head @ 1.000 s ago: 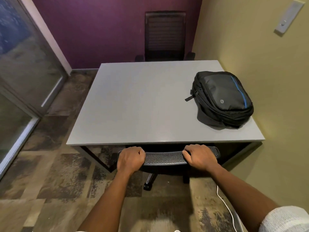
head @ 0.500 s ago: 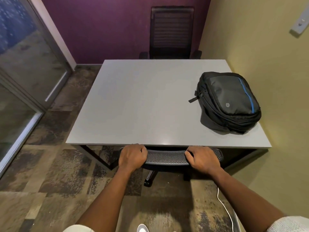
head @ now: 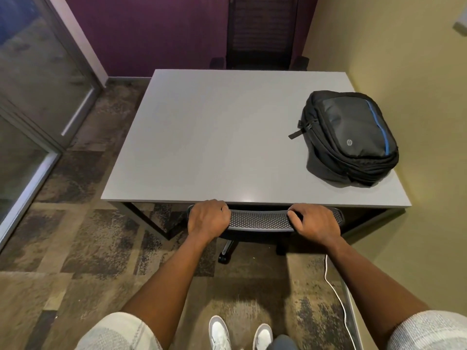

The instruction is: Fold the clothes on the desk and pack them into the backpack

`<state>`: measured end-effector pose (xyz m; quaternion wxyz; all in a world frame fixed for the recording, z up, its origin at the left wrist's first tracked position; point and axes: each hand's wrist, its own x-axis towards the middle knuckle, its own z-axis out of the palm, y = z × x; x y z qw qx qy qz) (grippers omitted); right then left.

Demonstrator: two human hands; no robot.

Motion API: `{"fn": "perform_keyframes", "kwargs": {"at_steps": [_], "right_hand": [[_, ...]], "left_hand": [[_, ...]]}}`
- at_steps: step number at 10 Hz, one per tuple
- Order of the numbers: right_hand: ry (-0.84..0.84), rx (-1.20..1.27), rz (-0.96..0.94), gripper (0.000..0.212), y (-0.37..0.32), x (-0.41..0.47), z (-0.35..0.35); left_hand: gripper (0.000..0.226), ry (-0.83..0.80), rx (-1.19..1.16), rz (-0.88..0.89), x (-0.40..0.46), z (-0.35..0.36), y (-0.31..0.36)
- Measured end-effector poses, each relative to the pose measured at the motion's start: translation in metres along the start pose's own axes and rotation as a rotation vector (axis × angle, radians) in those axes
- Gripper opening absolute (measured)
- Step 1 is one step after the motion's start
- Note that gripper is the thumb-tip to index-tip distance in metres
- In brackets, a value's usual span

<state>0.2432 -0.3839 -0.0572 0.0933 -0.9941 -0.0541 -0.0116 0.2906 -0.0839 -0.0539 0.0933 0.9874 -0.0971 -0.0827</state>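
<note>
We are gripping with both hands — our left hand [head: 208,218] is curling its fingers over the left end of the chair back [head: 259,219], and our right hand [head: 314,223] is clamping over the right end, knuckles up. The two hands are lying well apart, with the mesh top of the chair back showing between them. Just beyond our knuckles the near edge of the desk [head: 214,137] is running across, and the chair is sitting tucked under it, one caster [head: 223,258] showing below our left hand. The backpack [head: 348,137] is lying flat on the desk, beyond our right hand and out to its right, near the yellow wall [head: 417,97] — it is looking closed, logo side up, a blue stripe along its far right side. Past the desk's far edge, a second chair [head: 260,34] is standing against the purple wall [head: 151,29]. Below our right forearm a white cable [head: 336,294] is trailing over the carpet [head: 75,248], and our white shoes [head: 219,332] are showing between our arms.
</note>
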Motion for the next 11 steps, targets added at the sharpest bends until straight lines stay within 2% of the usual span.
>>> {"fn": "perform_keyframes", "kwargs": {"at_steps": [2, 4, 5, 8, 10, 11], "right_hand": [[0.042, -0.042, -0.003, 0.050, -0.002, -0.001, -0.002], [0.083, 0.070, -0.013, 0.039, -0.036, -0.001, 0.003], [0.070, -0.047, -0.026, 0.038, -0.049, 0.003, 0.009], [0.017, -0.133, 0.033, 0.039, -0.050, 0.002, 0.010], [0.000, -0.090, 0.049, 0.040, -0.050, 0.000, 0.010], [0.106, 0.090, 0.004, 0.039, -0.051, 0.007, 0.004]], "left_hand": [[0.047, 0.003, -0.039, 0.052, 0.001, 0.001, 0.005], [0.050, 0.081, -0.096, 0.179, 0.000, 0.001, 0.060], [0.048, 0.071, -0.034, 0.194, -0.005, 0.010, 0.080], [0.048, 0.052, 0.075, 0.155, -0.006, 0.018, 0.082], [0.047, 0.008, -0.060, 0.097, -0.009, 0.012, 0.085], [0.050, -0.002, -0.186, 0.095, -0.002, -0.003, 0.084]]}}
